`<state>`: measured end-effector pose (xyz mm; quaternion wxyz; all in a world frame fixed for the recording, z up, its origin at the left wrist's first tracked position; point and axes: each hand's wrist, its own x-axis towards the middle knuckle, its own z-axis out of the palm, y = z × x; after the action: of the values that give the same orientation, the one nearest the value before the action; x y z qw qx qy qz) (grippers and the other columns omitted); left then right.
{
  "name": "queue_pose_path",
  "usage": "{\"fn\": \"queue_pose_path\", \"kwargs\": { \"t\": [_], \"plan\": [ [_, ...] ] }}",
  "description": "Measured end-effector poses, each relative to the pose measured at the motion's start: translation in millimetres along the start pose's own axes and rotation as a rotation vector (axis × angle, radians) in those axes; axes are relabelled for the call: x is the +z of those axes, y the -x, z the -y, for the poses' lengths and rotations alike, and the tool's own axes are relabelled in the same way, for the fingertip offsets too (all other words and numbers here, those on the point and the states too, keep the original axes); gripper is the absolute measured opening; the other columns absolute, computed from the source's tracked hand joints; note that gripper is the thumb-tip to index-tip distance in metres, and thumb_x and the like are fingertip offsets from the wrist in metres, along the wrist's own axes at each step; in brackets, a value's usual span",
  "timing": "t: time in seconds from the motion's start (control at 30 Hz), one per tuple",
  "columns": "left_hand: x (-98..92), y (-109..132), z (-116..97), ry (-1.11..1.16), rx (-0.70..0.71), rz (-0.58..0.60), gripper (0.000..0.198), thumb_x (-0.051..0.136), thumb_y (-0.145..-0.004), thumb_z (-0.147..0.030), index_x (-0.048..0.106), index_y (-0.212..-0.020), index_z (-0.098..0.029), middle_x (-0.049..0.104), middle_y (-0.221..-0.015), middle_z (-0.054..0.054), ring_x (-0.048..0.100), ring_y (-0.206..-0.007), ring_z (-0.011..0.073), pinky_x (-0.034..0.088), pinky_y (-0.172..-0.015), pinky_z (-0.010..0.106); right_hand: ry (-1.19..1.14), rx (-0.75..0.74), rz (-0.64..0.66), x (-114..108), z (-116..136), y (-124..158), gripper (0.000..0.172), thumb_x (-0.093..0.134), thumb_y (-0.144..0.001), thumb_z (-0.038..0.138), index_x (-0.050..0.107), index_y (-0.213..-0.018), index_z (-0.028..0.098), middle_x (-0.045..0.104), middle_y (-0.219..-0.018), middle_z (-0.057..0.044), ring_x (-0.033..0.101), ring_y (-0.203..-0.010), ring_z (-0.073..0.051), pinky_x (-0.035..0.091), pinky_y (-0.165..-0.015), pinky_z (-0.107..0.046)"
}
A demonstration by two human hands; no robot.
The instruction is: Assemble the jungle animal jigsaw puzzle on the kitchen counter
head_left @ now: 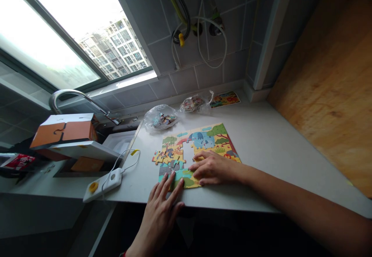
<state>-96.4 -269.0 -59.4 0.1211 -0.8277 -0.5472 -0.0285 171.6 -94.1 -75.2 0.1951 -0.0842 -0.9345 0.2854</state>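
A partly joined jigsaw puzzle (203,140) with blue elephants, trees and yellow ground lies flat on the white countertop (258,133). A gap in its middle shows bare counter. At its left edge, a joined group of pieces (167,155) juts out past the outline. My left hand (162,199) rests with fingers spread on the lower left part of the puzzle. Over the lower right part lies my right hand (213,168), its fingers stretched out and slightly bent, touching pieces beside the gap. Pieces under both hands are hidden.
Behind the puzzle sit a clear bag of loose pieces (161,119), a second plastic bag (193,104) and a picture card (225,99). At left are a white power strip (104,183), an orange box (65,133) and a sink faucet (78,92). A wooden panel (328,94) stands at right.
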Motion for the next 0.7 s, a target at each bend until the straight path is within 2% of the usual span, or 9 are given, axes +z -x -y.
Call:
{"fn": "queue_pose_path", "kwargs": {
  "t": [0.1,0.17,0.4,0.57,0.7],
  "plan": [
    [2.8,1.6,5.0,0.011,0.020,-0.016,0.057,0.046,-0.107,-0.022,0.039,-0.162,-0.035,0.044,-0.166,0.005,0.047,-0.148,0.0288,0.050,-0.110,0.043,0.039,-0.053,0.010,-1.0,0.9,-0.8,0.023,0.066,-0.100,0.037,0.079,-0.115,0.026,0.075,-0.132,-0.003,0.059,-0.126,-0.031,0.043,-0.111,-0.048],
    [3.5,1.5,7.7,0.024,0.020,-0.020,0.059,0.046,-0.106,-0.019,0.040,-0.161,-0.036,0.045,-0.165,0.005,0.048,-0.147,0.0285,0.051,-0.109,0.043,0.065,-0.071,0.013,-2.0,2.4,-0.7,0.024,0.062,-0.103,0.036,0.078,-0.119,0.026,0.074,-0.135,-0.003,0.059,-0.126,-0.030,0.042,-0.111,-0.048],
    [4.2,-2.3,22.5,0.090,0.019,-0.007,0.074,0.041,-0.094,0.001,0.051,-0.154,-0.040,0.056,-0.156,0.003,0.057,-0.139,0.0256,0.055,-0.105,0.043,0.094,-0.011,0.037,-3.3,6.8,0.7,0.021,0.064,-0.101,0.037,0.080,-0.113,0.030,0.072,-0.139,-0.002,0.057,-0.129,-0.032,0.044,-0.108,-0.052],
    [2.5,-3.9,33.3,0.087,0.053,-0.001,0.081,0.038,-0.089,0.007,0.052,-0.153,-0.041,0.057,-0.156,0.001,0.057,-0.139,0.0250,0.055,-0.107,0.043,0.120,-0.023,0.026,-4.4,9.6,1.2,0.020,0.064,-0.101,0.035,0.080,-0.112,0.029,0.072,-0.139,-0.003,0.057,-0.129,-0.031,0.046,-0.107,-0.050],
    [1.4,-5.1,30.9,0.078,0.049,-0.020,0.082,0.039,-0.088,0.006,0.052,-0.153,-0.041,0.060,-0.153,0.002,0.057,-0.138,0.0257,0.057,-0.105,0.042,0.123,-0.026,0.016,-5.1,14.2,0.8,0.019,0.064,-0.101,0.031,0.080,-0.110,0.027,0.068,-0.144,-0.004,0.055,-0.136,-0.032,0.042,-0.114,-0.051]
  ]
}}
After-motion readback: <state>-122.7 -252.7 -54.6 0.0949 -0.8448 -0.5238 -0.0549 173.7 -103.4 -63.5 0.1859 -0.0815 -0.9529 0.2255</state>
